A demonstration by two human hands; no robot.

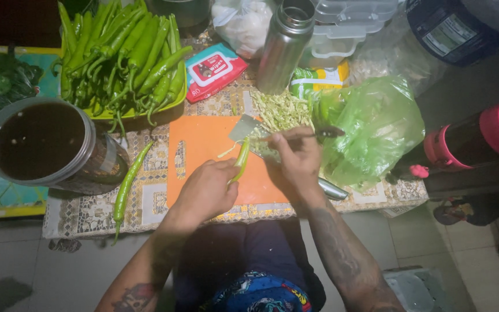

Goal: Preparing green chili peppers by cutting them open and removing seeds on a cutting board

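Green chilli [241, 160] lies on the orange cutting board [197, 156], pinched by my left hand [206, 190]; my right hand [295, 159] grips the knife [249, 130]. Blade sits near fingertips, so I judge a slip could nick them.

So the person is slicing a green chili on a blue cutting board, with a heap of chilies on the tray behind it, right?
Not quite: the cutting board is orange, not blue, as the head view shows. The rest holds: the left hand holds a green chili on it, the right hand holds the knife, and a heap of chilies lies on the tray behind.
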